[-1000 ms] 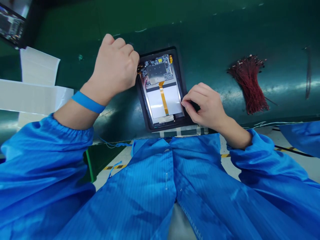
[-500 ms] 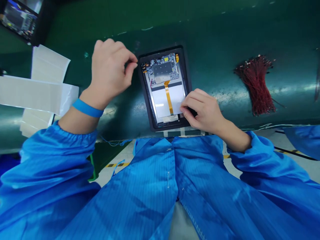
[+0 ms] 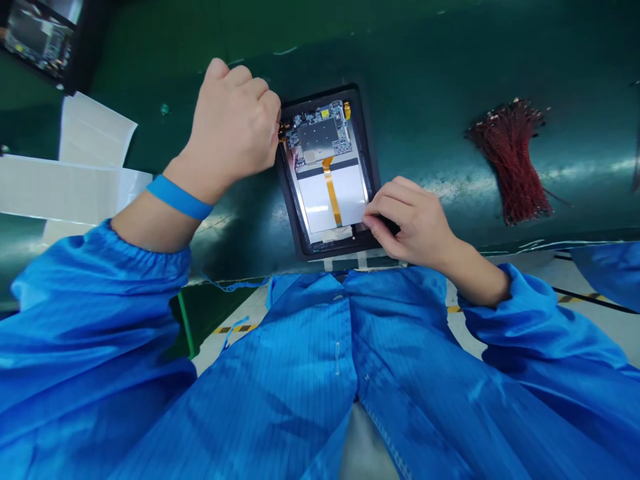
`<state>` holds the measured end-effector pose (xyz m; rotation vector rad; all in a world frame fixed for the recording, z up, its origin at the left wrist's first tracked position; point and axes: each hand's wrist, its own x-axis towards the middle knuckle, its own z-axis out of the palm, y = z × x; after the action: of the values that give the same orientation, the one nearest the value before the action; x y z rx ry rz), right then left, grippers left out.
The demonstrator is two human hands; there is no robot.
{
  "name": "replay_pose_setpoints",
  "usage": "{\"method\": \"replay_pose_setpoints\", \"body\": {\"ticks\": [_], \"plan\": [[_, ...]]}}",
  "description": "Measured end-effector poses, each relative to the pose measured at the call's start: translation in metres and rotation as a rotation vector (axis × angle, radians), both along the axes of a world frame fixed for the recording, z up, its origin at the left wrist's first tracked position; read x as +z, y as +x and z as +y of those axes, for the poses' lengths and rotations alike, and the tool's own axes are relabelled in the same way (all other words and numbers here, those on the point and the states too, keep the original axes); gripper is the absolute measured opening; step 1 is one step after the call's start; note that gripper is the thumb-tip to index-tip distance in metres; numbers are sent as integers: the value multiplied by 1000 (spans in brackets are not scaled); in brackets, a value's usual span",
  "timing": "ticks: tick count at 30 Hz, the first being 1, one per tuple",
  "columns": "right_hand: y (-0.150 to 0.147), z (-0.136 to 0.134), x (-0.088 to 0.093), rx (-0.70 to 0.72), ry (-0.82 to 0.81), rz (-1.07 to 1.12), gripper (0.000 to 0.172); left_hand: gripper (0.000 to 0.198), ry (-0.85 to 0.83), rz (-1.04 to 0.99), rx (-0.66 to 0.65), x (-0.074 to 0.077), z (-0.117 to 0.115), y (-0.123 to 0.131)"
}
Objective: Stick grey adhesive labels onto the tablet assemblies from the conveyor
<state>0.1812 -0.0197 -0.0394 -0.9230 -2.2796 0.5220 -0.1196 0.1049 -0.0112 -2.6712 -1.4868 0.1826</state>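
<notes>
An opened tablet [image 3: 370,193] lies in front of me with its inside facing up. Its circuit board [image 3: 319,139] is at the far end, and a silver-white battery [image 3: 350,193] crossed by an orange flat cable [image 3: 332,197] fills the nearer part. My left hand [image 3: 240,123] is curled closed at the tablet's upper left corner, its fingertips hidden behind the knuckles. At the lower right, my right hand [image 3: 410,217] has thumb and forefinger pressed together at the battery's edge; whatever lies between them is too small to make out.
A bundle of dark red wires [image 3: 515,163] lies to the right on the green mat [image 3: 425,100]. Overlapping whitish strips [image 3: 60,190] lie at the left. Another opened device [image 3: 40,37] is in the far left corner. The table's front edge runs close to my body.
My left hand has moved right to the tablet's upper left corner and turned, its fingers now curled out of sight. The right hand stays at the tablet's lower right.
</notes>
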Motion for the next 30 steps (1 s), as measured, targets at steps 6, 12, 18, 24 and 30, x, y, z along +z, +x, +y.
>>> {"method": "replay_pose_setpoints", "body": {"ticks": [6,12,18,24,30], "plan": [[-8,-10,7,66,68,-47,14,8,12,-549,343,-29,20,-39],[-35,-40,9,150,331,-398,20,37,179,-387,613,-18,10,-134],[-49,20,-10,19,311,-441,16,77,34,-4,533,-12,-1,-161],[-50,193,-9,-212,187,-476,30,60,-71,51,488,-14,-3,-149],[-82,248,9,-423,195,-311,59,63,70,8,432,-9,-48,-137]]}}
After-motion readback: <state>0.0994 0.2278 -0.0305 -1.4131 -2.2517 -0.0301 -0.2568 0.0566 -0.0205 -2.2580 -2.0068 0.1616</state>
